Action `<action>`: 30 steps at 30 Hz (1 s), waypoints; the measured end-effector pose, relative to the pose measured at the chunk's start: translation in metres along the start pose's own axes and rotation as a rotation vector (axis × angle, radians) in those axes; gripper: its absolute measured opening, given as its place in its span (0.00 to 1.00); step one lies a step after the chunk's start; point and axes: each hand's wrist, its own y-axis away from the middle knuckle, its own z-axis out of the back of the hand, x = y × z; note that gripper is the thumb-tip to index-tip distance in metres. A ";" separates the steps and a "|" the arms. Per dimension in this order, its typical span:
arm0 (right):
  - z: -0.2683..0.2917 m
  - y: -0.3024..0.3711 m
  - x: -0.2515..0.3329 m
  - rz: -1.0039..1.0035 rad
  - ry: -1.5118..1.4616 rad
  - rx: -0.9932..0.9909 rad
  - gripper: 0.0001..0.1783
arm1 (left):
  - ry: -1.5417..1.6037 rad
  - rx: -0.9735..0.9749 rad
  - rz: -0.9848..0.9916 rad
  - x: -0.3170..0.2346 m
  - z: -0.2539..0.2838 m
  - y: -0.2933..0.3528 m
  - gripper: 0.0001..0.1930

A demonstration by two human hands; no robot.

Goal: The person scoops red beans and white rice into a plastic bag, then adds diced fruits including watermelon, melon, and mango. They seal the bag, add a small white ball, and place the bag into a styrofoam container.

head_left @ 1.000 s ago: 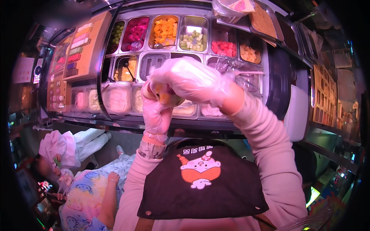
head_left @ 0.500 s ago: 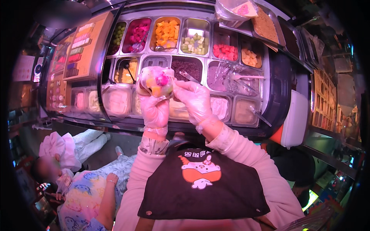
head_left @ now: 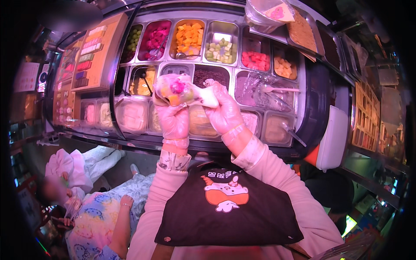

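Note:
My gloved left hand (head_left: 174, 123) is cupped under a soft white dough wrapper (head_left: 164, 82), its fingers curled round the underside. Pink, orange and green fruit pieces (head_left: 177, 86) show at its top. My gloved right hand (head_left: 226, 113) pinches the wrapper's right edge and draws it out into a stretched white flap (head_left: 209, 96). Both hands hover over the metal tubs of the counter. Beneath the flap lies a tub of dark red beans (head_left: 212, 74). What lies under the fruit inside the wrapper is hidden.
Tubs of orange fruit cubes (head_left: 189, 37), magenta fruit (head_left: 154, 39), green cubes (head_left: 220, 50) and red cubes (head_left: 255, 60) line the far row. A purple paste tub (head_left: 251, 84) holds a pink spoon. Wooden display box (head_left: 93, 52) at left. Two people are beyond the counter at lower left.
My right hand has moved slightly to the right, stretching the wrapper's edge into a longer flap. The left hand still holds the wrapper in nearly the same place.

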 end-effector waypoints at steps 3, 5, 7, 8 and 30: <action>0.003 0.001 0.008 -0.080 -0.012 -0.035 0.14 | -0.025 -0.019 -0.025 0.001 0.010 -0.002 0.44; 0.003 -0.001 0.013 -0.112 0.006 -0.173 0.14 | -0.067 -0.010 -0.006 0.001 0.012 -0.002 0.43; -0.007 0.001 0.021 -0.114 0.014 -0.181 0.14 | -0.106 0.023 -0.011 0.002 0.013 0.000 0.43; -0.013 0.001 0.023 -0.114 0.019 -0.185 0.15 | -0.126 0.051 -0.024 0.004 0.017 0.002 0.43; -0.138 -0.078 0.071 -0.303 2.371 1.137 0.23 | -0.340 0.135 0.223 -0.011 -0.005 0.023 0.34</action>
